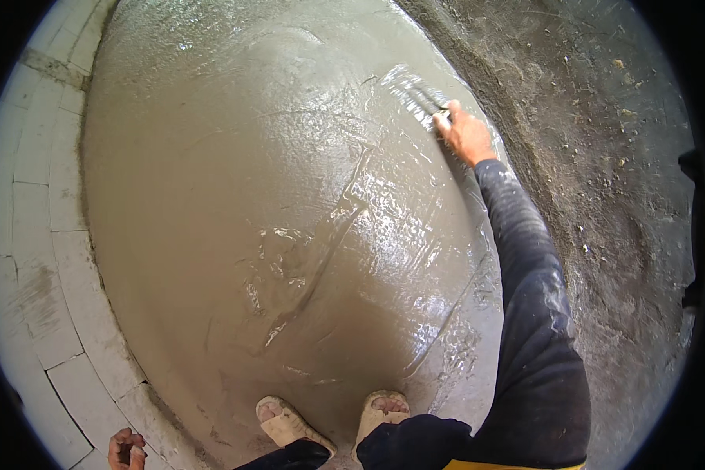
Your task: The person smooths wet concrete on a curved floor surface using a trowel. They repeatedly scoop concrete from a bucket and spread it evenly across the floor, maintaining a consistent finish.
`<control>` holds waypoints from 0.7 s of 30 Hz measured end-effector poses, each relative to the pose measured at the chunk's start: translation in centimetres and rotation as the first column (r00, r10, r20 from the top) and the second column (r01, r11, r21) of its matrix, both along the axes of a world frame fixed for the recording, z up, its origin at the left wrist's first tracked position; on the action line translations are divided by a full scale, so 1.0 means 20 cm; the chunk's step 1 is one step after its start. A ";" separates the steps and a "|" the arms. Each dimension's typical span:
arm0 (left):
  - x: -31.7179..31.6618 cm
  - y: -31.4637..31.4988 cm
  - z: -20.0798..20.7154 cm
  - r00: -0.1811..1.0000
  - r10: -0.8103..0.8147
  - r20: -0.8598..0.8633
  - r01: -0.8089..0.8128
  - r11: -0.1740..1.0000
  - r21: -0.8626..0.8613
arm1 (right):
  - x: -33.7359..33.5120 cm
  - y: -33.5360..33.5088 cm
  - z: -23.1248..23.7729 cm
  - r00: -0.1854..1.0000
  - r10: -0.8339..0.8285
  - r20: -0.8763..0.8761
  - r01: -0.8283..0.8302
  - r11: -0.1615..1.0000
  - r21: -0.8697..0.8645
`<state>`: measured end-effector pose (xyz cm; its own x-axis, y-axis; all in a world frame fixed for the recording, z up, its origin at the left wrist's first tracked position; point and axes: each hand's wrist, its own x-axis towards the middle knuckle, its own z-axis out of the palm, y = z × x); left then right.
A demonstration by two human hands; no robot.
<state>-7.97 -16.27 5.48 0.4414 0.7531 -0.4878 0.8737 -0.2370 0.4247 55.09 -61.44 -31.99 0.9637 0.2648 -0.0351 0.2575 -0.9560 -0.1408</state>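
Note:
My right hand (468, 135) reaches far forward and is closed around the handle of a steel finishing trowel (410, 88). The trowel's shiny, motion-smeared blade lies against wet grey cement (211, 204), close to the right edge of the wet layer. Ridges and glossy streaks mark the cement in the middle and nearer my feet. At the lower left, my left hand (127, 450) hangs over the pale paving, partly cut off by the picture's edge. Its fingers are loosely curled, with a gap to the thumb, and nothing shows in them.
Pale block paving (35, 211) borders the cement on the left. Along the right runs a strip of rough, gritty brown ground (595, 172). My feet, in beige slide sandals (291, 427), stand at the near end of the cement.

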 end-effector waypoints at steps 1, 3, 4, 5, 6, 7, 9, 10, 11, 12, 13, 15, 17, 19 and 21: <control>-0.01 0.01 -0.01 1.000 -0.004 -0.001 0.004 1.000 0.003 | 0.06 -0.04 -0.02 0.998 -0.033 0.044 0.033 0.999 0.013; -0.03 0.03 -0.01 1.000 -0.013 -0.007 0.013 1.000 0.017 | 0.17 -0.10 -0.05 0.982 -0.188 0.014 0.187 0.981 0.043; -0.05 0.05 -0.01 0.999 -0.026 -0.029 0.027 0.999 0.036 | 0.20 -0.14 -0.06 0.964 -0.265 -0.030 0.266 0.961 0.069; -0.07 0.07 -0.01 1.000 -0.015 -0.024 0.016 0.998 0.056 | 0.22 -0.18 -0.06 0.963 -0.268 -0.032 0.270 0.957 0.102; -0.12 0.10 -0.01 1.000 -0.001 -0.019 0.002 0.997 0.073 | 0.21 -0.21 -0.05 0.957 -0.283 -0.061 0.289 0.950 0.117; -0.17 0.13 0.00 1.000 0.008 -0.026 -0.006 0.997 0.082 | 0.17 -0.25 -0.05 0.942 -0.321 -0.102 0.331 0.938 0.103; -0.32 0.20 0.01 0.996 0.075 -0.045 -0.070 0.991 0.118 | 0.01 -0.36 -0.02 0.935 -0.346 -0.076 0.354 0.918 0.179; -0.42 0.22 0.01 0.993 0.107 -0.059 -0.098 0.987 0.131 | -0.11 -0.42 -0.01 0.935 -0.351 -0.040 0.352 0.915 0.196; -0.54 0.25 0.02 0.984 0.148 -0.096 -0.131 0.978 0.163 | -0.24 -0.49 0.00 0.925 -0.377 -0.052 0.380 0.901 0.210; -0.67 0.26 0.05 0.972 0.192 -0.137 -0.163 0.967 0.198 | -0.38 -0.55 0.01 0.913 -0.405 -0.037 0.405 0.896 0.182; -0.81 0.27 0.06 0.951 0.273 -0.147 -0.238 0.946 0.218 | -0.53 -0.63 0.02 0.898 -0.429 -0.095 0.439 0.874 0.206; -1.09 0.29 0.09 0.885 0.437 -0.161 -0.394 0.887 0.241 | -0.76 -0.76 0.03 0.853 -0.519 -0.051 0.512 0.816 0.269; -1.33 0.28 0.10 0.811 0.564 -0.159 -0.519 0.817 0.251 | -0.81 -0.83 0.01 0.858 -0.513 -0.026 0.499 0.821 0.277; -1.52 0.27 0.12 0.744 0.650 -0.157 -0.602 0.753 0.266 | -0.72 -0.84 -0.03 0.872 -0.484 -0.067 0.477 0.812 0.337; -1.65 0.27 0.13 0.776 0.610 -0.159 -0.557 0.782 0.279 | -0.56 -0.76 -0.09 0.880 -0.471 -0.058 0.456 0.804 0.381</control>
